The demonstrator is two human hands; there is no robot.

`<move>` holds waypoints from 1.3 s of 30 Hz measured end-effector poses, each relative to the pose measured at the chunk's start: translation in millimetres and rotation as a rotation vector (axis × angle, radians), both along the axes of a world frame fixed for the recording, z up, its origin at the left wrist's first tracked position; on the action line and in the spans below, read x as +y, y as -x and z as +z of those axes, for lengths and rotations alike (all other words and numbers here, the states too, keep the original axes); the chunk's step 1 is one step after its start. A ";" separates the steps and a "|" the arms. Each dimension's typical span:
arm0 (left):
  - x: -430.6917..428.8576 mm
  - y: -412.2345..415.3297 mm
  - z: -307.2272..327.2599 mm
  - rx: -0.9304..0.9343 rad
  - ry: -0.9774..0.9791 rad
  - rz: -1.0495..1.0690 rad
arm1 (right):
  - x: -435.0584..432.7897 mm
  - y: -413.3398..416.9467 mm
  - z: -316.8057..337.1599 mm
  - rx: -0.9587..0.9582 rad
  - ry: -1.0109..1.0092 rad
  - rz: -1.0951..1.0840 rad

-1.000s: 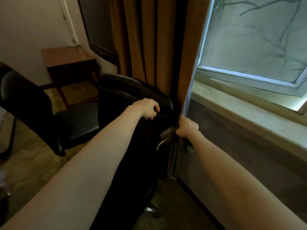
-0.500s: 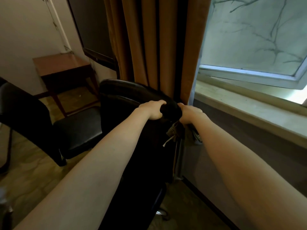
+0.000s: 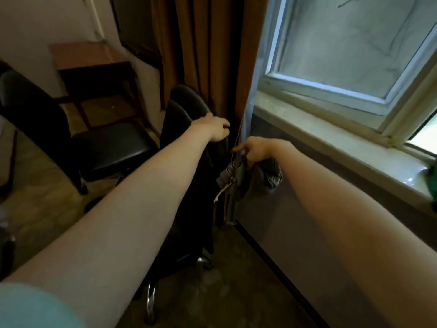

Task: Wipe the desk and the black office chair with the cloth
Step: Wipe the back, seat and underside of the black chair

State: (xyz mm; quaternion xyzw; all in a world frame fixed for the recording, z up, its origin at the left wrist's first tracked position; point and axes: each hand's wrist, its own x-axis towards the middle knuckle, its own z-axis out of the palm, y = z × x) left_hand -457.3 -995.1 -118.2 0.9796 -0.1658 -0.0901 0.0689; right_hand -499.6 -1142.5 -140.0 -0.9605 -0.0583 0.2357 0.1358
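- Grey cloth (image 3: pixel 236 172) is held bunched in the right hand (image 3: pixel 256 150), hanging below it with a loose strip trailing down.
- Cloth is seen just right of the chair (image 3: pixel 182 110) back, at its edge; contact cannot be told.
- Right hand's lower fingers are curled round the cloth, and the index finger is stretched left toward the chair edge.
- Left hand (image 3: pixel 214 129) is clamped on the top of the chair back, fingers wrapped over the rim.
- Black chair is viewed from behind, with its back close against the brown curtain (image 3: pixel 212 55); part of the chrome base (image 3: pixel 151 301) is seen on the floor (image 3: pixel 47 185).
- A second black chair (image 3: pixel 111 140) is placed to the left, well apart from the cloth.
- A wooden table (image 3: pixel 89 55) is set by the far wall, behind the second chair.
- Window (image 3: pixel 343 43) and pale sill (image 3: pixel 331 143) are seen on the right, above the right arm.
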 end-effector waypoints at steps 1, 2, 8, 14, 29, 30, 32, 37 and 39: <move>-3.0 9.4 1.8 0.010 -0.004 0.000 | 1.7 5.3 2.0 -0.015 0.020 0.012; -3.5 23.5 -1.2 0.022 -0.018 0.010 | 3.9 13.8 1.0 -0.024 0.026 0.020; 14.3 71.4 -19.1 -0.037 -0.096 0.052 | 15.5 34.9 6.0 -0.199 0.085 0.044; 41.2 101.9 -14.2 0.019 0.028 0.024 | 48.5 46.0 19.8 -0.311 0.120 0.102; 148.8 155.6 0.2 0.316 0.296 0.091 | 156.6 72.4 36.8 -0.222 0.248 0.149; 158.0 161.0 0.1 0.319 0.285 0.087 | 163.5 77.9 36.4 -0.226 0.240 0.142; 175.1 171.8 0.0 0.317 0.272 0.076 | 178.2 89.7 35.0 -0.226 0.234 0.138; 227.6 198.6 -2.6 0.266 0.220 0.092 | 233.5 123.9 37.6 -0.226 0.277 0.171; 261.2 206.2 -6.0 0.230 0.209 0.115 | 261.7 137.6 34.5 -0.242 0.244 0.167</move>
